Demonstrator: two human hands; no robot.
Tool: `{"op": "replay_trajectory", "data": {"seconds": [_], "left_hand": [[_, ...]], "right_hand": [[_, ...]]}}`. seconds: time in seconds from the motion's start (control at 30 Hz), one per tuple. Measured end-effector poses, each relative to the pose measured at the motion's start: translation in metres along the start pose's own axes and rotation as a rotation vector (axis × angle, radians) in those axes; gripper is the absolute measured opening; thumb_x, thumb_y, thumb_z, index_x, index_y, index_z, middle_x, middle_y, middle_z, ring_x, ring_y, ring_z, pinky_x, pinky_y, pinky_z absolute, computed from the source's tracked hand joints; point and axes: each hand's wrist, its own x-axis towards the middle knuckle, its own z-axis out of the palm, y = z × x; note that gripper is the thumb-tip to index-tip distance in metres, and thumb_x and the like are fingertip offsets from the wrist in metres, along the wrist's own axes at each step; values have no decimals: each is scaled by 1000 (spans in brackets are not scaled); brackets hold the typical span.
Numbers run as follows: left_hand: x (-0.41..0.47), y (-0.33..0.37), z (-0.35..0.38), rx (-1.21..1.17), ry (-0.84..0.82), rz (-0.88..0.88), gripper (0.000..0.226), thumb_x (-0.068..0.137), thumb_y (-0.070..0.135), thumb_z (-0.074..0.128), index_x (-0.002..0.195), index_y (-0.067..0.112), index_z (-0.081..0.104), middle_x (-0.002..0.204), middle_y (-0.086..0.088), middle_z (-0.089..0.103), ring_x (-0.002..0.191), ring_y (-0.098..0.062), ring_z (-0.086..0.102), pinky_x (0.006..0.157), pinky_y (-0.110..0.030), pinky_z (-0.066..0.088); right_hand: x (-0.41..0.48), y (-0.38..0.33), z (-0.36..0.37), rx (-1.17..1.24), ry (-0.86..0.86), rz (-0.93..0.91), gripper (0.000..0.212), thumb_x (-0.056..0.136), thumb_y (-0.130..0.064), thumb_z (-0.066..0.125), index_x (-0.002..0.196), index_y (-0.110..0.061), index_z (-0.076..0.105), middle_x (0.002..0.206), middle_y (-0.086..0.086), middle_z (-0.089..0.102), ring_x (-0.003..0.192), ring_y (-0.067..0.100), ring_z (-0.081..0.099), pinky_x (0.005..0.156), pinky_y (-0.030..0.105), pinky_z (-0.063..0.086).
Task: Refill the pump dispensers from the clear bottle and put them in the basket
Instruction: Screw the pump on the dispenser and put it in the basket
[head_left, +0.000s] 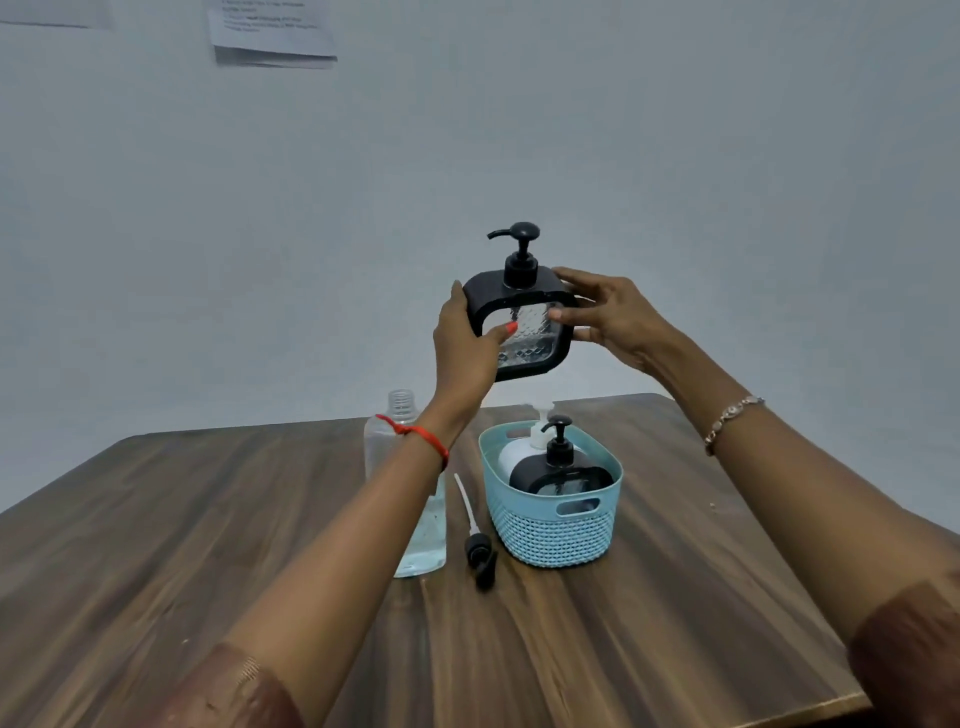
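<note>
I hold a square black pump dispenser (522, 312) with a textured clear window up in the air, above the basket. My left hand (465, 345) grips its left side and my right hand (610, 317) grips its right side. Its black pump head is screwed on and points left. Below, a light blue woven basket (553, 525) holds another black dispenser (561, 470) and a white one (519, 449) behind it. The clear bottle (410, 519), uncapped and partly filled, stands left of the basket, partly behind my left forearm.
A loose black pump with a long white tube (475, 535) lies on the wooden table (675, 623) between the clear bottle and the basket. A plain wall rises behind the table, with papers (272, 34) pinned at the top left.
</note>
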Motion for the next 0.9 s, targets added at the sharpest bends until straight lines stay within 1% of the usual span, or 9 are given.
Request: {"op": "replay_trajectory", "data": {"seconds": [0.07,0.17,0.27,0.4,0.6,0.67,0.77,0.83,0.9], "left_hand": [[10,-11,9,34,-11,-22,52,86,3,62,134,7,43,128,-11,55,116,-21,53,100,-32,44],[20,-31,19,93,-41,-46,53,88,2,59,137,6,40,131,-13,49,119,-24,50,102,-34,42],[23,-49,27,122,-65,-90,48,88,1,57,134,6,42,128,-15,47,116,-25,51,100,-31,43],[18,-70,35,151,-105,-167,43,89,3,56,130,4,45,126,-18,44,115,-28,50,104,-37,40],[10,-94,39,158,-155,-250,42,89,4,56,130,2,44,125,-19,43,115,-30,50,104,-38,40],[7,-99,40,164,-175,-271,46,90,5,55,134,2,42,127,-18,42,116,-30,50,105,-40,41],[2,-104,40,173,-209,-294,46,92,9,53,135,3,40,128,-18,42,116,-30,50,103,-43,43],[1,-109,40,174,-227,-305,49,93,10,52,138,2,36,129,-19,42,118,-32,49,104,-45,42],[-1,-112,39,189,-256,-333,50,95,12,49,142,2,32,132,-19,39,122,-31,45,108,-42,37]], "right_hand": [[10,11,-5,36,18,-4,55,77,15,62,127,-6,52,117,10,58,100,20,61,84,34,56],[24,33,-11,38,27,16,58,76,16,62,129,-5,50,119,10,56,103,22,60,83,31,57],[33,55,-16,36,32,59,57,76,15,63,127,-6,52,122,12,55,99,18,62,81,29,57],[36,81,-22,8,28,117,55,76,13,65,127,-6,53,122,10,56,96,13,63,79,27,57],[33,107,-24,-41,41,213,57,77,9,66,130,-8,51,120,3,57,103,19,59,85,34,51],[31,112,-23,-46,45,244,57,78,9,65,131,-8,50,118,2,55,102,19,59,82,32,50],[26,119,-23,-60,38,263,56,79,8,65,130,-7,50,119,3,55,97,19,60,74,26,54],[24,124,-23,-70,33,286,54,80,7,64,131,-5,50,120,5,56,98,20,61,77,29,55],[23,126,-22,-81,21,322,53,81,7,64,131,-3,49,122,7,55,104,26,60,87,39,53]]}}
